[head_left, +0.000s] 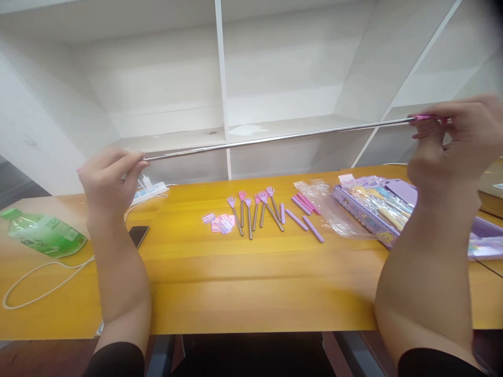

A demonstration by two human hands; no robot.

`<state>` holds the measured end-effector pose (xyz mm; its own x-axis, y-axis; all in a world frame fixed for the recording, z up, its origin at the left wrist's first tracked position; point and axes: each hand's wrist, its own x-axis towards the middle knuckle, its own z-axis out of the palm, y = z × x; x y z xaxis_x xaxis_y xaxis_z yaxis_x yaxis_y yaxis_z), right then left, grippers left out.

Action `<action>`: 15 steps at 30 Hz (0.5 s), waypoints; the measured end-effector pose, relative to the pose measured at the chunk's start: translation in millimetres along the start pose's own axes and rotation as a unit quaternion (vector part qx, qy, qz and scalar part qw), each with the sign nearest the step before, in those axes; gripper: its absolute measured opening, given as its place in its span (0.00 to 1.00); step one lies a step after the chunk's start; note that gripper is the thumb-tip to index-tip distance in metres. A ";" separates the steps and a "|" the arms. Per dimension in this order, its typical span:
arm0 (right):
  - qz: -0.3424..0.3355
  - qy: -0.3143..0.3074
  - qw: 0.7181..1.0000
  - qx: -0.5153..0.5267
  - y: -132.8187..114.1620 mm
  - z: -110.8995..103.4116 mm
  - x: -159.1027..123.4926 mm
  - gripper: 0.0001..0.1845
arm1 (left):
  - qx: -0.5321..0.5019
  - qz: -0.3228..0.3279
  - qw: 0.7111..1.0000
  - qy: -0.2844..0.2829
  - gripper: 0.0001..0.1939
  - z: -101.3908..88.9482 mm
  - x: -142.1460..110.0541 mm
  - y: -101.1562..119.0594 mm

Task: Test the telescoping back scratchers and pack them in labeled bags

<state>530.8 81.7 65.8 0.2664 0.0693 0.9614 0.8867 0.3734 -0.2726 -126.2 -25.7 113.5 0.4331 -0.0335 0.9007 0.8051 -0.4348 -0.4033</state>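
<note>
Stretched out between my hands above the table is a long thin metal rod, a telescopic back scratcher (275, 139). My left hand (112, 175) pinches its left end. My right hand (456, 136) is closed round the other end, where a bit of pink shows between the fingers. Below lie several short back scratchers (255, 209) with pink and purple claw heads and metal stems. To their right are several pink and purple tubes (296, 219), and to their left a small pile of printed cards (222, 224).
A purple patterned box (363, 220) with wrapped items stands at the right beside clear plastic bags (341, 220). At the left are a green bottle (43, 233), a dark phone (139, 235), a white power strip (151, 192) and a white cable (51, 298). White shelves (275, 68) rise behind the table.
</note>
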 end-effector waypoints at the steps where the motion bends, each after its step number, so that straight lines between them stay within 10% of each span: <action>1: 0.017 -0.004 1.000 -0.014 -1.5 -0.9 0.8 0.08 | -0.001 -0.005 1.000 -0.007 0.06 0.2 0.3 1.8; 8: 0.046 -0.018 0.998 -0.041 -13.3 -11.6 8.4 0.13 | -0.017 -0.014 1.000 -0.018 0.07 0.0 2.6 7.6; 15: -0.172 -0.065 0.975 0.127 -92.1 -22.1 -15.3 0.05 | -0.016 0.013 0.997 -0.069 0.05 23.5 12.0 64.3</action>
<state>453.5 25.8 75.3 -0.0940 0.0097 0.9955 0.7887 0.6109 0.0685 -59.8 -32.9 94.5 0.5067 0.0776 0.8586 0.7805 -0.4642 -0.4186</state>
